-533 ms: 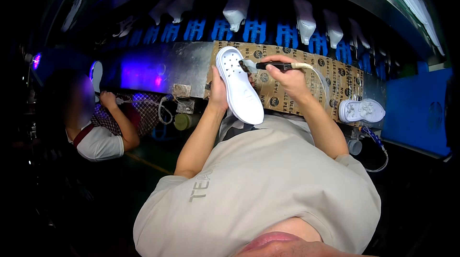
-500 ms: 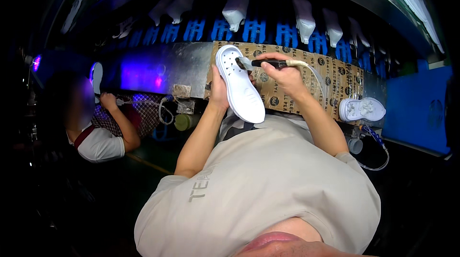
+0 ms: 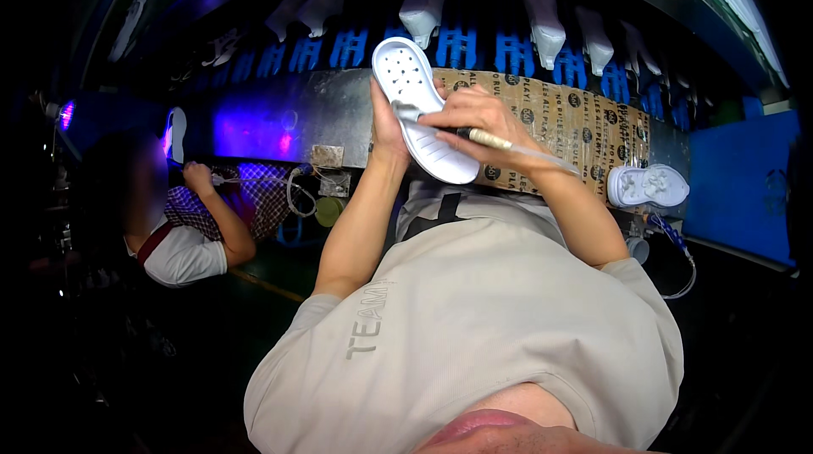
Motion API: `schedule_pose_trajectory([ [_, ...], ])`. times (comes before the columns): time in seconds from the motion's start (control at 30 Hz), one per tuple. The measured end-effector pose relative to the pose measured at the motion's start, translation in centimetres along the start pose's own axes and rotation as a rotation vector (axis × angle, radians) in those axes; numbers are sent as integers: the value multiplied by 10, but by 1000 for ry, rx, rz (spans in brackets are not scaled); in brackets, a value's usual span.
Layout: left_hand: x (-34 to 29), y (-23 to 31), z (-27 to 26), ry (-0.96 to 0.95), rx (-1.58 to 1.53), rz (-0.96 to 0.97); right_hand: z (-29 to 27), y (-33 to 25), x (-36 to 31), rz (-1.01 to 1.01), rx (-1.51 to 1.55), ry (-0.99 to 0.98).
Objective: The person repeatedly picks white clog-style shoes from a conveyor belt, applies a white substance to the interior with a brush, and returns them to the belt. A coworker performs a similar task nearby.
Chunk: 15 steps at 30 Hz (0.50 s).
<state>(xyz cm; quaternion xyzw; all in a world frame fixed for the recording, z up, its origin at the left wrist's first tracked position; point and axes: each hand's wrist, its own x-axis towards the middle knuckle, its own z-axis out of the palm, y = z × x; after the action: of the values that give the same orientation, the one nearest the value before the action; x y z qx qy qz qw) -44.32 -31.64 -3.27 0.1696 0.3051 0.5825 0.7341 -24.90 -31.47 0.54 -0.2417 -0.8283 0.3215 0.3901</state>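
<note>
A white shoe sole (image 3: 442, 157) is held tilted above the bench, with its inner face and a group of small holes toward me. My left hand (image 3: 387, 125) grips it along the left edge; part of the fingers is hidden behind it. My right hand (image 3: 489, 122) is closed around a brush (image 3: 489, 139) with a dark and pale handle and a clear tube at its rear end. The brush's bristles touch the sole's inner face around its middle, just below the holes.
Printed brown paper (image 3: 546, 107) covers the bench. Another white sole (image 3: 648, 186) lies at the right, near a blue panel (image 3: 732, 187). Along the back, several shoe uppers on lasts (image 3: 544, 28) hang over blue holders (image 3: 514, 56). A co-worker (image 3: 186, 242) sits at the left.
My right hand has drawn the brush from the holes down toward the sole's middle. The sole has shifted slightly away from me, and the view has moved a little.
</note>
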Motion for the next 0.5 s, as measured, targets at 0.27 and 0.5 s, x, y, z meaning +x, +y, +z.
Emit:
schedule_pose_trajectory([
  [0.27, 11, 39, 16, -106, -115, -6, -21, -23, 3, 72, 118, -195],
  [0.5, 32, 75, 36, -335, 20, -54, -38, -28, 8, 156, 181, -247],
])
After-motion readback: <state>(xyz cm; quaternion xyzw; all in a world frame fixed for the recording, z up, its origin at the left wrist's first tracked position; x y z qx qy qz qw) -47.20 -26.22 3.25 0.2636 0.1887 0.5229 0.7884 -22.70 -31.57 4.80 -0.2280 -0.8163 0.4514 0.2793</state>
